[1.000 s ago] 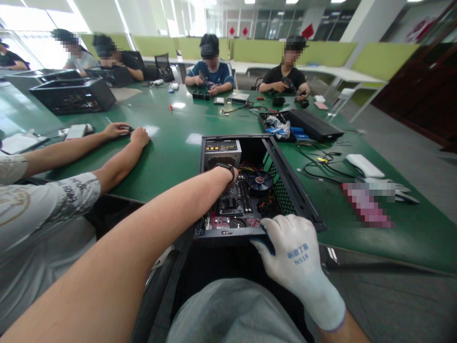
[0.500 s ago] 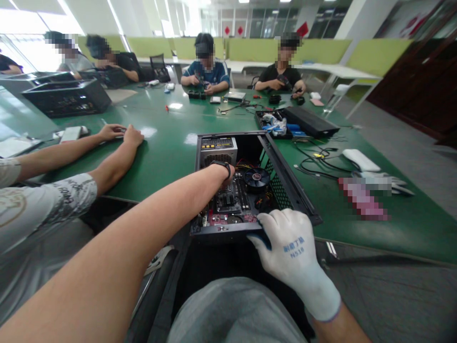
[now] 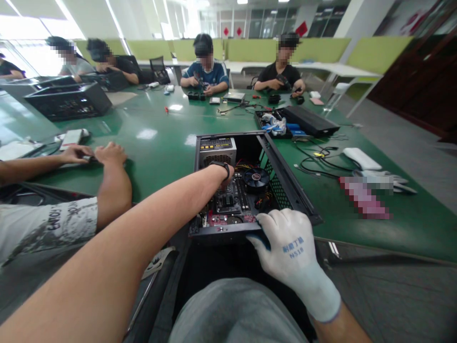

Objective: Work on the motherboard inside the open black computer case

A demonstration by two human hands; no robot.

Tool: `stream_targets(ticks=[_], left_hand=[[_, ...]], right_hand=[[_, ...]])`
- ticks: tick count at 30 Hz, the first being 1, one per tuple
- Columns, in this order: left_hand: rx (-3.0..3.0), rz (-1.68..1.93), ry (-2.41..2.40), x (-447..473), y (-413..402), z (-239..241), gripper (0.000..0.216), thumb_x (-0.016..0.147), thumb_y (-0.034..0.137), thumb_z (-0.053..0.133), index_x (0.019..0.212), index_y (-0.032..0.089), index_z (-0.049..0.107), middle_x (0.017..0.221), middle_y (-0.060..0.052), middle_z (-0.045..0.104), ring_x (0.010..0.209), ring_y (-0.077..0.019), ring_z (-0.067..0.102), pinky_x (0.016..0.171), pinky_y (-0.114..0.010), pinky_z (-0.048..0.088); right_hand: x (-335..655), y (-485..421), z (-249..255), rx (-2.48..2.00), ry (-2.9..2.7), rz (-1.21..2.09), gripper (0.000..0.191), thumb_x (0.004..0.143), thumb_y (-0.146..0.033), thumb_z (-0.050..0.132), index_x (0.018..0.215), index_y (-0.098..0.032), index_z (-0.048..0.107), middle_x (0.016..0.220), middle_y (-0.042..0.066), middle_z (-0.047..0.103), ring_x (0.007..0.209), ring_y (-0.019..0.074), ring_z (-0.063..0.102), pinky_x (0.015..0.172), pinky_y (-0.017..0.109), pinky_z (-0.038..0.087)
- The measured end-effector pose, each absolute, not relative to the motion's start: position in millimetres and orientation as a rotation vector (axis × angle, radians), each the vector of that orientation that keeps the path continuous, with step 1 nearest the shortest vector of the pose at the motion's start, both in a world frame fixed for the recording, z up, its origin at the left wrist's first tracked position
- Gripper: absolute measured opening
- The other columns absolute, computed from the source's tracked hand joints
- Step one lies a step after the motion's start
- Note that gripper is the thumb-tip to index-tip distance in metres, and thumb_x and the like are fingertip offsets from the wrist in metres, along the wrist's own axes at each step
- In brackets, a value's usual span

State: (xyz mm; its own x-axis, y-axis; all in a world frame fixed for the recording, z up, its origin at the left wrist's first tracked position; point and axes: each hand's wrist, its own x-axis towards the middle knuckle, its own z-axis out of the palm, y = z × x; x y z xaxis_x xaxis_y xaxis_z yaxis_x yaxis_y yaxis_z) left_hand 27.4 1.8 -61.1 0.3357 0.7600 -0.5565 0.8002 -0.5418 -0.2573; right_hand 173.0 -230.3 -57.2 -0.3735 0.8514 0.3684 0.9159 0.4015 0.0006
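An open black computer case [image 3: 235, 229] lies at the front edge of the green table, its inside facing up. In it are a power supply [image 3: 216, 148], a round black fan [image 3: 256, 179] and a motherboard [image 3: 228, 204]. My bare left hand [image 3: 230, 172], with a black band at the wrist, reaches down into the case below the power supply. Its fingers are hidden, so whatever they touch does not show. My right hand [image 3: 285, 238], in a white glove, grips the near rim of the case, fingers over the top and thumb in front.
To my left, a co-worker's hands [image 3: 102, 155] rest on the green table [image 3: 157, 157]. Right of the case lie black cables [image 3: 310, 162], a white glove [image 3: 396, 181] and a pinkish packet [image 3: 364, 197]. Behind it stands an open black box [image 3: 307, 121]. Several people sit across the table.
The co-worker's hands at my left have moved left and nearer to the table's front edge. My own hands and the computer case stay nearly where they were.
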Motion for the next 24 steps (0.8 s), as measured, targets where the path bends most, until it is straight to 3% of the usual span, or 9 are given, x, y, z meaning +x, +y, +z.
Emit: stream_targets(ticks=[5, 12, 24], left_hand=[[2.509, -0.997, 1.44, 25.3, 8.0, -68.0, 0.053, 0.04, 0.024, 0.088, 0.092, 0.018, 0.079, 0.091, -0.008, 0.077, 0.095, -0.0299, 0.068, 0.09, -0.034, 0.052], [2.534, -0.94, 1.476, 22.4, 13.8, -75.1, 0.052, 0.044, 0.026, 0.088, 0.094, 0.012, 0.079, 0.094, -0.012, 0.076, 0.093, -0.0307, 0.069, 0.089, -0.035, 0.053], [2.526, -0.933, 1.501, 22.8, 17.9, -80.7, 0.04, 0.044, 0.024, 0.087, 0.082, 0.014, 0.081, 0.085, -0.011, 0.076, 0.087, -0.0309, 0.07, 0.085, -0.036, 0.054]], right_hand=[[172.6, -230.1, -58.8, -1.532, -2.337, -0.327, 0.03, 0.084, -0.047, 0.058, 0.098, -0.02, 0.061, 0.084, 0.007, 0.057, 0.081, 0.024, 0.043, 0.072, 0.038, 0.021], [172.0, -229.7, -61.4, -1.536, -2.315, -0.358, 0.032, 0.084, -0.048, 0.059, 0.099, -0.021, 0.061, 0.085, 0.006, 0.056, 0.081, 0.0238, 0.044, 0.072, 0.038, 0.021], [172.7, -230.1, -61.7, -1.516, -2.309, -0.331, 0.03, 0.083, -0.047, 0.058, 0.096, -0.021, 0.06, 0.084, 0.006, 0.056, 0.081, 0.0236, 0.043, 0.072, 0.037, 0.021]])
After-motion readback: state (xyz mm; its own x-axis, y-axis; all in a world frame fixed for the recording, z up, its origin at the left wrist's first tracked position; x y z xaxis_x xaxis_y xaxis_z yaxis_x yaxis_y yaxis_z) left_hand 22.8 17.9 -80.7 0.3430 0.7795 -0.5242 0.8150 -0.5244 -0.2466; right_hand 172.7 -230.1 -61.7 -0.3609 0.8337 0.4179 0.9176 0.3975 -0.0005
